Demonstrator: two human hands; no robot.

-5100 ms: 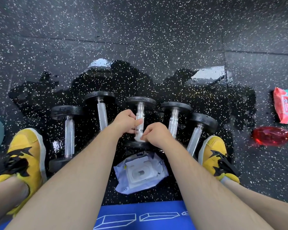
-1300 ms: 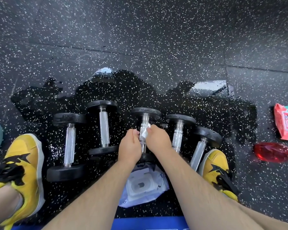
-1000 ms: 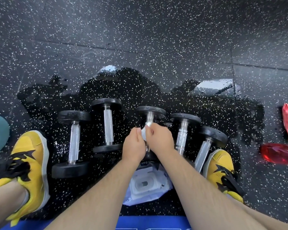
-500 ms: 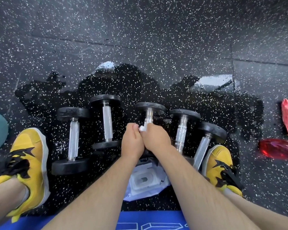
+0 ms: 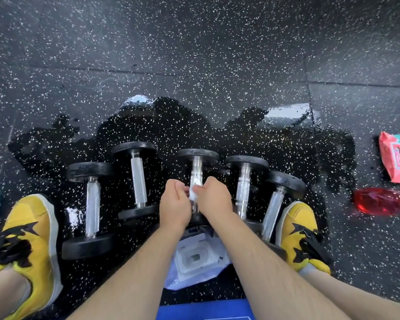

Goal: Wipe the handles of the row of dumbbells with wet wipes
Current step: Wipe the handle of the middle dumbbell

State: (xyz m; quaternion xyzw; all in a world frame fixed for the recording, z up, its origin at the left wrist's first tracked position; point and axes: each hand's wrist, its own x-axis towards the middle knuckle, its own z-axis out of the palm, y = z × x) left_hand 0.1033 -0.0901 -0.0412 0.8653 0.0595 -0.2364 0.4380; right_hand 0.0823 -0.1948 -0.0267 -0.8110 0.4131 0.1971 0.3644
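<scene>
Blue mat [image 5: 203,311]: nearest edge of view, between the forearms
White wet-wipe pack [image 5: 195,259]: flat on the floor just beyond the mat, lid facing up, partly under the forearms
Yellow shoes: left [image 5: 30,232] and right [image 5: 297,227], one at each end of the row
Left hand [image 5: 174,204]: fingers [image 5: 184,191] curled, pinching the left side of the wet wipe
Right hand [image 5: 214,199]: fingers [image 5: 204,184] curled, pinching the same wipe from the right
Wet wipe [image 5: 192,195]: small white wad between the two hands, pressed on the near half of the middle dumbbell's handle
Middle dumbbell [image 5: 197,166]: third of five, lying on the floor; long axis runs away from the person, near plate hidden under the hands, far plate [image 5: 198,154] in view. The bare stretch of handle lies straight ahead of the fingertips, so the stroke to finish it probably runs forward along that axis; both hands are equally near
Other dumbbells: first [image 5: 92,199] and second [image 5: 138,179] to the left, fourth [image 5: 243,181] and fifth [image 5: 273,204] to the right, handles roughly parallel. The fourth lies just beside the right hand, likely the next one
Floor [image 5: 194,54]: black speckled rubber, with a wet patch [image 5: 171,125] around the row
Red bottle [image 5: 379,202] and pink-green wipe pack [image 5: 396,158]: well apart, far right
</scene>
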